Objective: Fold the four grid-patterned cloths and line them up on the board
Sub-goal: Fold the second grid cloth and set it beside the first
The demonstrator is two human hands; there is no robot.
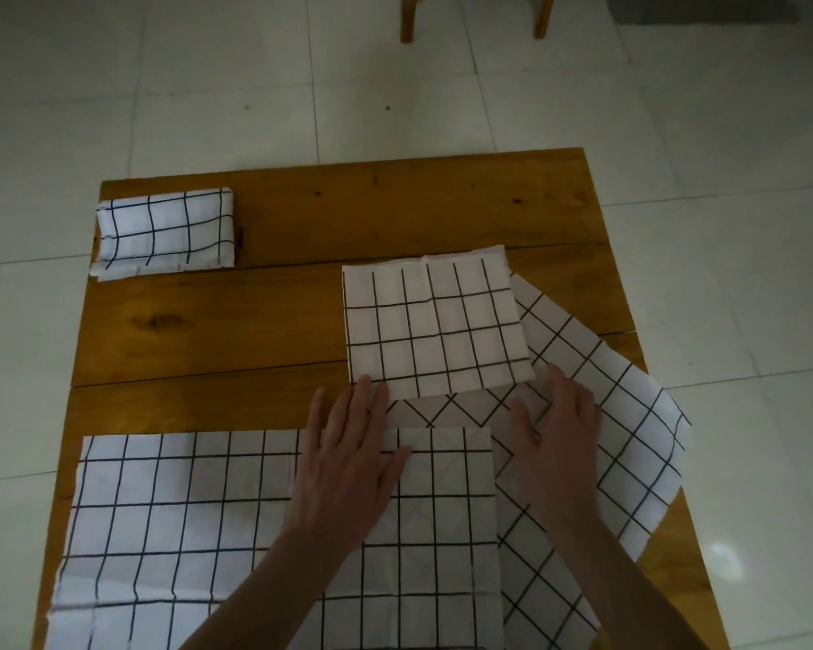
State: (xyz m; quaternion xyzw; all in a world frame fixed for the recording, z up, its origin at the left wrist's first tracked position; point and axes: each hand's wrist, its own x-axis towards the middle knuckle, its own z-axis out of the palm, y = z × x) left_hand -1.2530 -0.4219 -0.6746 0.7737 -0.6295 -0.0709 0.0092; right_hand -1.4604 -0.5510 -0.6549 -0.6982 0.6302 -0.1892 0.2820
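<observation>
Flat cloth (pixel 184 518) nearest, spread on board (pixel 207 321). Left hand (pixel 348 457), right hand (pixel 555 443) lie flat, fingers straight, clasping nothing, at near edge of half-folded cloth (pixel 437 326) over diagonal cloth (pixel 630 424). Fabric likely thin, limp, slippery: pinch corners. Folded cloth (pixel 165 232) far left.
</observation>
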